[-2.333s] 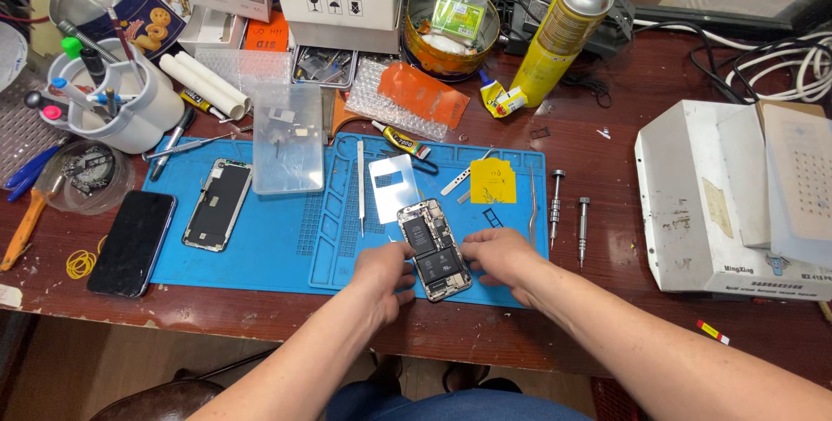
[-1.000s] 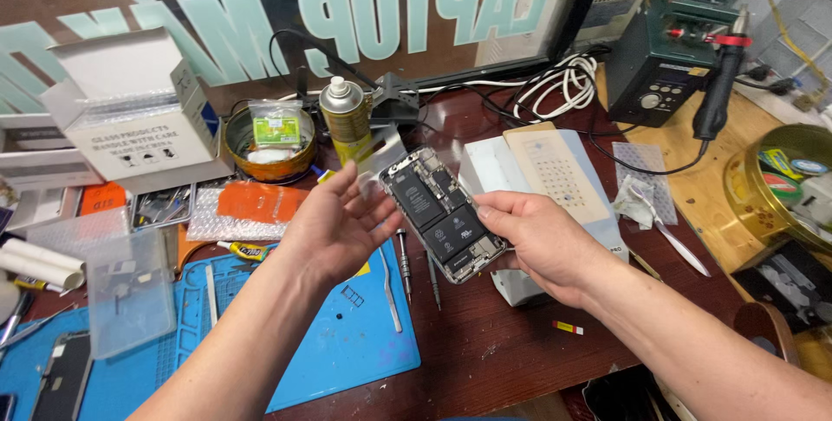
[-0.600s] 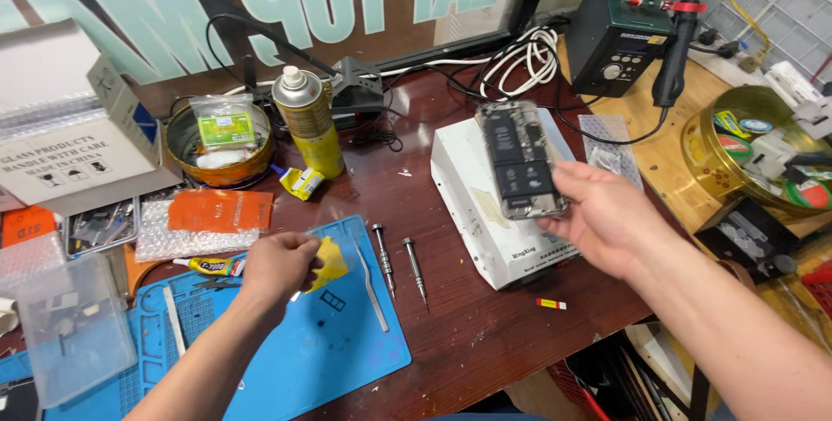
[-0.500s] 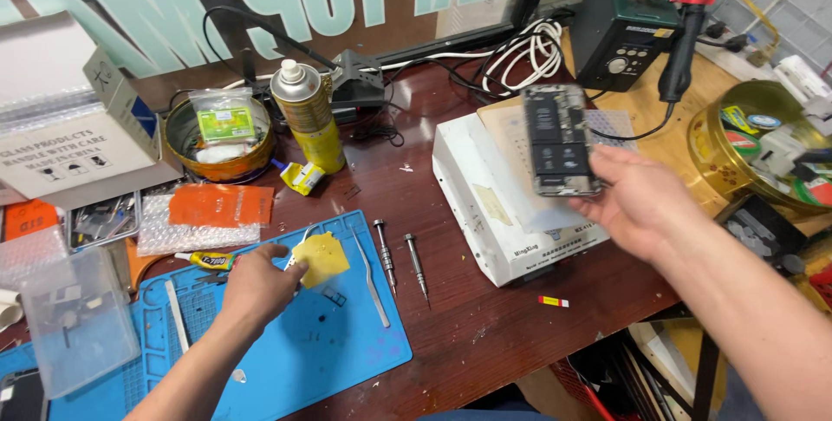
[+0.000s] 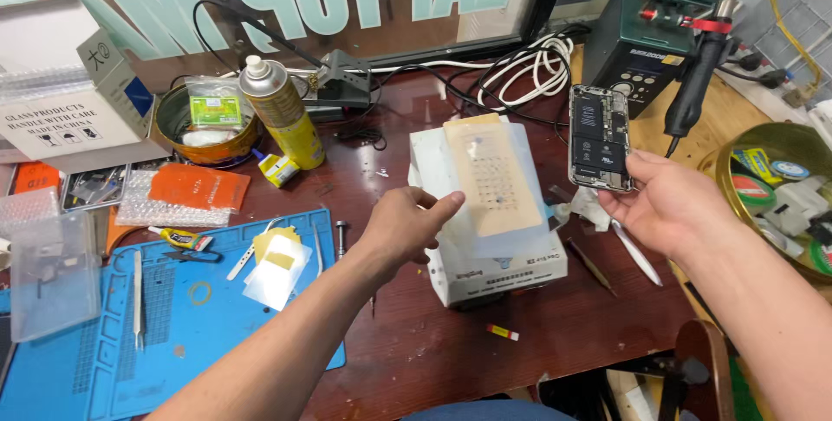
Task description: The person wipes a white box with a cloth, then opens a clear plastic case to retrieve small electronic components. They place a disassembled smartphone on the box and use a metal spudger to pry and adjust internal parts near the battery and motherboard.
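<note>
My right hand [image 5: 663, 204] holds an opened phone [image 5: 599, 137] upright by its lower edge, its inner parts facing me, above the right side of the wooden bench. My left hand [image 5: 406, 226] reaches to the white box-shaped machine [image 5: 485, 256] in the middle and its fingertips touch the left edge of the translucent pad [image 5: 494, 180] lying on top. The fingers are loosely curled and I cannot tell whether they pinch the pad.
A blue work mat [image 5: 165, 326] with tweezers, yellow stickers and a clear plastic box lies at the left. A yellow spray can [image 5: 282, 113], a round tin, a cardboard box, a green soldering station [image 5: 659, 31] with its handpiece, white cables and a gold tin of tape rolls surround the machine.
My view has swung from the blue mat to the right. My right hand carried the phone off the mat to the right of the white machine. My left hand left the yellow sticker and reached the machine's pad.
</note>
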